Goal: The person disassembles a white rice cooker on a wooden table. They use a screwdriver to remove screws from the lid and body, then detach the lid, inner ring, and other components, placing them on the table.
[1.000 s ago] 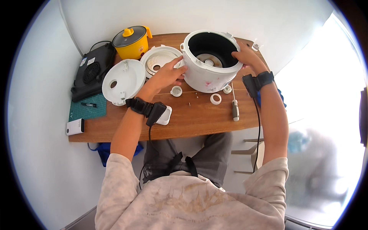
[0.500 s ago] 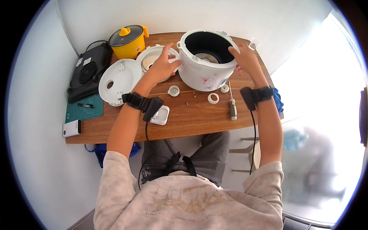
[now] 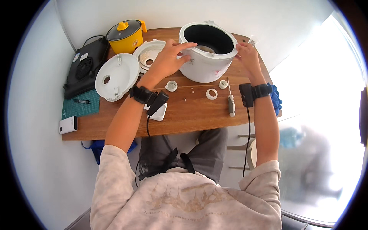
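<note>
A white rice cooker body (image 3: pixel 205 71) with a floral print and a dark interior stands upright at the back of the wooden table. My left hand (image 3: pixel 167 61) holds its left rim, the index finger reaching over the edge and the thumb against the outer wall. On the opposite side my right hand (image 3: pixel 248 58) grips the rim, with its fingers partly hidden. In front of the cooker are a white ring (image 3: pixel 211 94), a small round white cap (image 3: pixel 171 86), another small white part (image 3: pixel 223 84) and a screwdriver (image 3: pixel 231 103) with a grey handle.
To the left lie a white lid cover (image 3: pixel 126 73), a round white inner lid (image 3: pixel 155 49), a yellow pot (image 3: pixel 129 41), a black induction cooker (image 3: pixel 85 69), a green cutting mat (image 3: pixel 82 107) and a white power bank (image 3: pixel 68 125). A white tray (image 3: pixel 159 114) sits near the front edge.
The rice cooker body has turned counterclockwise as seen from above; its rim tab has gone from back right to the back. My left hand has come onto the rim. The view has shifted slightly.
</note>
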`<action>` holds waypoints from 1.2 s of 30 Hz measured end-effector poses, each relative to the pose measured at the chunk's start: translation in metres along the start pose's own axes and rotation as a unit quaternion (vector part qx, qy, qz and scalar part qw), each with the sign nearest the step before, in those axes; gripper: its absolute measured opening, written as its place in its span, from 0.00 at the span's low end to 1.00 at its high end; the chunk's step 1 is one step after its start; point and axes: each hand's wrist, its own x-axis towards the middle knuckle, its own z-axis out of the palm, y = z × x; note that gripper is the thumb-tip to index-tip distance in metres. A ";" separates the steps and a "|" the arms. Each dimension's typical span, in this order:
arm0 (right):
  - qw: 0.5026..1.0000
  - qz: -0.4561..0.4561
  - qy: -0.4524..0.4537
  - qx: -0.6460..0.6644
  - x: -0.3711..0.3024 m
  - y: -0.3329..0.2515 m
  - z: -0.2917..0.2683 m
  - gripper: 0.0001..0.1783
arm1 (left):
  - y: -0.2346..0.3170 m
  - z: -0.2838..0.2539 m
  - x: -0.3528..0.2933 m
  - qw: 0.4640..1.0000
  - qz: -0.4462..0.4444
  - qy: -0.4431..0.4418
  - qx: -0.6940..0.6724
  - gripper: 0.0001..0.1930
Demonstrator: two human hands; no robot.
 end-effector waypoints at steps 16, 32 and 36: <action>0.870 -0.343 0.042 -0.352 -0.095 -0.036 0.053 0.12 | -0.004 0.001 0.014 0.998 0.011 -0.026 0.050 0.39; 0.909 -0.270 -0.056 -0.312 -0.037 -0.031 -0.012 0.19 | -0.025 0.010 0.034 0.963 0.114 0.083 0.232 0.32; 0.879 -0.344 0.006 -0.330 -0.077 -0.041 0.014 0.18 | -0.010 0.011 0.028 0.975 0.117 0.094 0.165 0.25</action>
